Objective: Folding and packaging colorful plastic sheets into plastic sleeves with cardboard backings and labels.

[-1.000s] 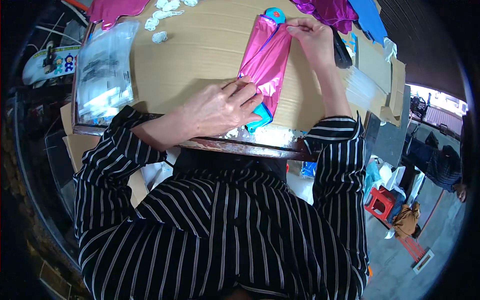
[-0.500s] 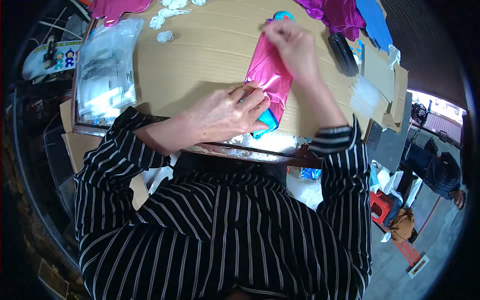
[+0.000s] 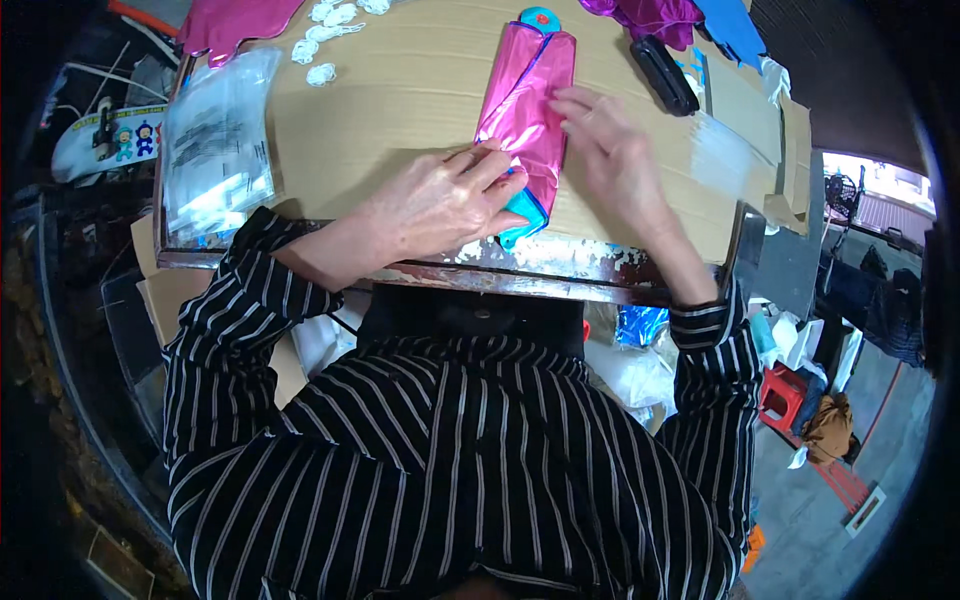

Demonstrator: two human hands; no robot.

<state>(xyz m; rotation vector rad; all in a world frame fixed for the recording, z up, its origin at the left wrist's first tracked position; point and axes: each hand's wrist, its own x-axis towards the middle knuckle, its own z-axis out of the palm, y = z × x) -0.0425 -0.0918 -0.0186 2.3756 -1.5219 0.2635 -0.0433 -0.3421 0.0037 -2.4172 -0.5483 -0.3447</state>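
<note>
On the cardboard table top lies a long, flat bundle of shiny pink foil (image 3: 538,100) with dark purple edging. A rounded teal end with a red spot (image 3: 541,18) sticks out at its far end, and a teal piece (image 3: 527,208) shows at its near end. My left hand (image 3: 450,200) is closed on the near part of the bundle, its curled fingers hiding some of the foil. Slightly smeared by motion, my right hand (image 3: 615,160) has its fingers stretched toward the bundle's right edge; whether the fingertips touch it I cannot tell.
Clear plastic bags (image 3: 215,140) lie at the left, small white string bundles (image 3: 322,74) at the far left. A black case (image 3: 664,75) sits to the right, near purple foil (image 3: 650,20) and a blue sheet (image 3: 735,30). A red stool (image 3: 783,395) stands on the floor.
My right hand has come down from the far end of the pink bundle to beside its right edge, uncovering the teal end. My left hand still holds the near part.
</note>
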